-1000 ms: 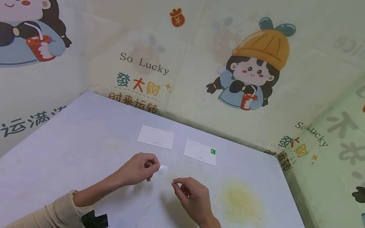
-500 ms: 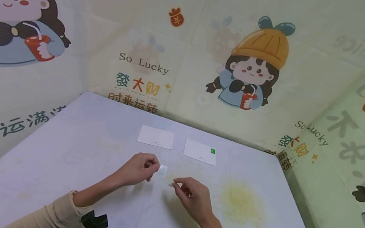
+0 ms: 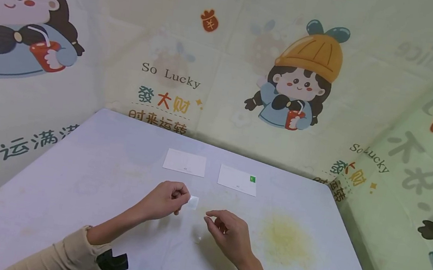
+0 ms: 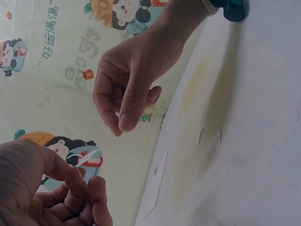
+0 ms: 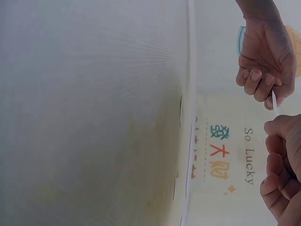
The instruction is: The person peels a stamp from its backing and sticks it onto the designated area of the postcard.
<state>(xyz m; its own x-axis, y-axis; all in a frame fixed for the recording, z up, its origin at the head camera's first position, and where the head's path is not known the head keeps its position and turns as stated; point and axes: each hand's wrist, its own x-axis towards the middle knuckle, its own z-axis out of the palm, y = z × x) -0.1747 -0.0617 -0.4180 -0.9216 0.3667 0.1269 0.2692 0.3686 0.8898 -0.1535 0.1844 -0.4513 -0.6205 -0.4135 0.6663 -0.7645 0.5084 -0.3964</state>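
My left hand point(image 3: 166, 201) pinches a small whitish square piece point(image 3: 193, 202), thin like a sticker, between thumb and forefinger. In the left wrist view this piece point(image 4: 88, 157) sticks out from the fingertips, seen nearly edge-on. To its right, my right hand point(image 3: 230, 235) hangs over the table with thumb and forefinger slightly parted and nothing between them. Below those fingertips shows a small, clear scrap of film point(image 3: 198, 240), faint against the white surface. The left wrist view shows the same film point(image 4: 214, 141) as a pale outline over the table.
Two white postcards lie farther back: a plain one point(image 3: 184, 162) on the left, and one on the right point(image 3: 236, 183) bearing a green stamp point(image 3: 252, 179). The white table point(image 3: 67, 206) has a yellow stain point(image 3: 289, 240) at right. Printed cloth walls point(image 3: 226, 63) surround it.
The small clear scrap that was at my right fingertips has left them and dropped below the hand. My right fingers have parted slightly. The left hand and its white piece stay put.
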